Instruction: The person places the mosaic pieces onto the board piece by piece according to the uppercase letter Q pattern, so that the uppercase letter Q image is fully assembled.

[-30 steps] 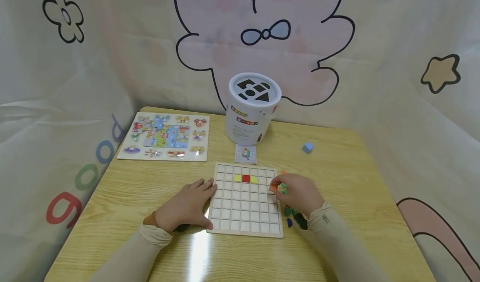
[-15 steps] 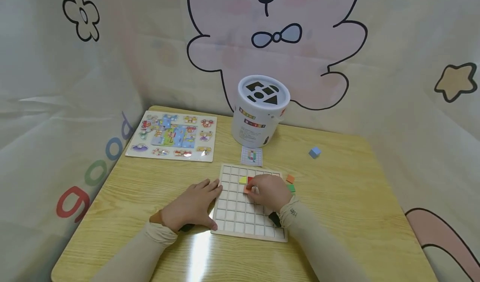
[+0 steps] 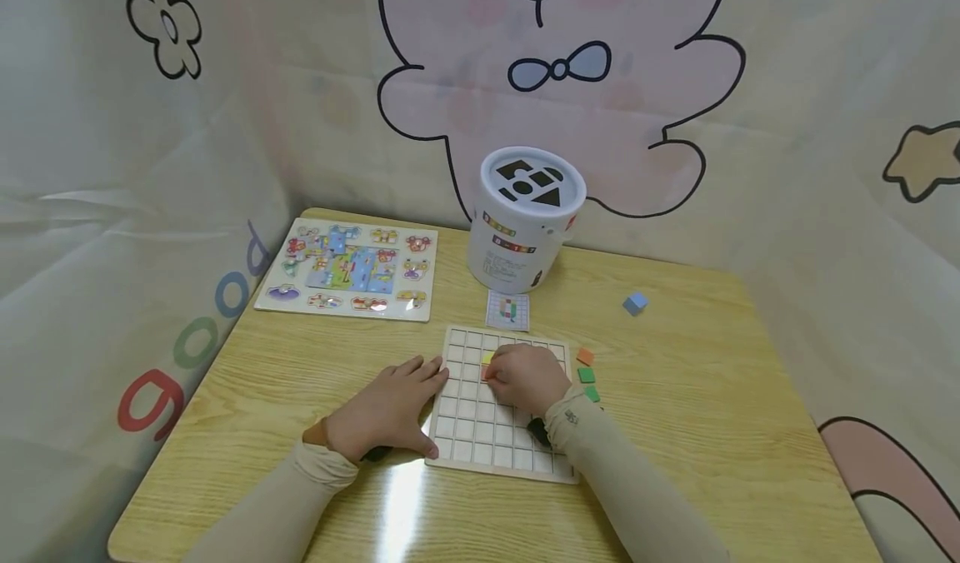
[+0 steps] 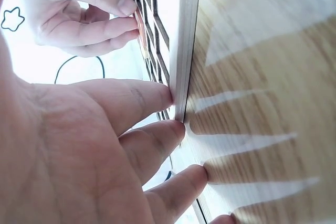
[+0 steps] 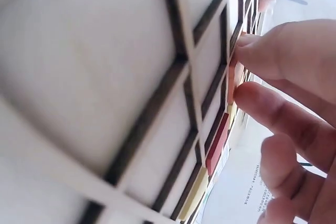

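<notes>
A wooden grid board (image 3: 465, 430) lies in front of me on the table. My left hand (image 3: 390, 409) rests along its left edge, fingers spread, with fingertips touching the frame in the left wrist view. Over the upper part of the board, my right hand (image 3: 531, 378) pinches an orange square tile (image 5: 234, 74) between thumb and finger. That tile is at a cell just below a yellow tile (image 3: 487, 357). In the right wrist view a red tile (image 5: 218, 144) and another yellow tile (image 5: 194, 195) sit in the same row; the hand covers them in the head view.
Right of the board lie a loose orange tile (image 3: 586, 356) and green tiles (image 3: 587, 375). Behind it are a small pattern card (image 3: 507, 311) and a white bucket (image 3: 513, 251) with a shape-hole lid. A picture puzzle (image 3: 347, 269) lies back left, a blue cube (image 3: 635, 303) back right.
My right hand has carried the orange tile left from the board's right edge to the cell below the left yellow tile. The left hand stays at the board's edge; the head view has shifted slightly.
</notes>
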### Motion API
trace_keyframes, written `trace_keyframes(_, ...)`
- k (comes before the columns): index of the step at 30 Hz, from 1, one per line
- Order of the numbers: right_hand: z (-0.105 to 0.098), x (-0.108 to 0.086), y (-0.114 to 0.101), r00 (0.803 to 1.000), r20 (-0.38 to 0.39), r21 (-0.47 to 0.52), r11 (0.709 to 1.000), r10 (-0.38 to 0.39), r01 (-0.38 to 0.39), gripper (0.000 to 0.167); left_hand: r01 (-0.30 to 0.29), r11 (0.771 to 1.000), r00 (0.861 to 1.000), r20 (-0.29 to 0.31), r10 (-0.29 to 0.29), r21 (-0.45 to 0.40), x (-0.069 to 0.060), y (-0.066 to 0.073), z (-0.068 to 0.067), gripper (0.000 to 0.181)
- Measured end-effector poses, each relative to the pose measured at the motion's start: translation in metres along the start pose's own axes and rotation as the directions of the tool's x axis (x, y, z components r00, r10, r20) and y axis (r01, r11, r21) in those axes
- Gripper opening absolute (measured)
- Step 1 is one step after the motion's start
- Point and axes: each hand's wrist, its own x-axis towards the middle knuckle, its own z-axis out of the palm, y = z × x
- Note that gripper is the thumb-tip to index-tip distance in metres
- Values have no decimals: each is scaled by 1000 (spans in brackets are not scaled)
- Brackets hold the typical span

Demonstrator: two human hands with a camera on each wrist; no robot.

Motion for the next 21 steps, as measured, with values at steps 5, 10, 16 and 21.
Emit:
trace_keyframes(5, -13, -4, 6, 1000, -9, 36, 999, 27, -26, 6, 5, 1000, 1000, 0, -5, -7, 0, 1, 0, 120)
trace_keyframes(10, -43, -21, 34, 976, -45, 25, 977, 214, -213, 8, 5, 1000, 1000, 8, -5, -17, 0, 1, 0, 120)
trace_keyframes(16, -55, -52, 83, 885, 28, -3, 885, 465, -465, 14, -7, 1000, 1000, 9, 7, -19, -1, 2, -3, 119)
trace_keyframes(21, -42, -67, 106, 853, 100, 8, 857, 512, -515, 15, -12, 999, 1000, 12, 13, -32, -2, 2, -4, 118)
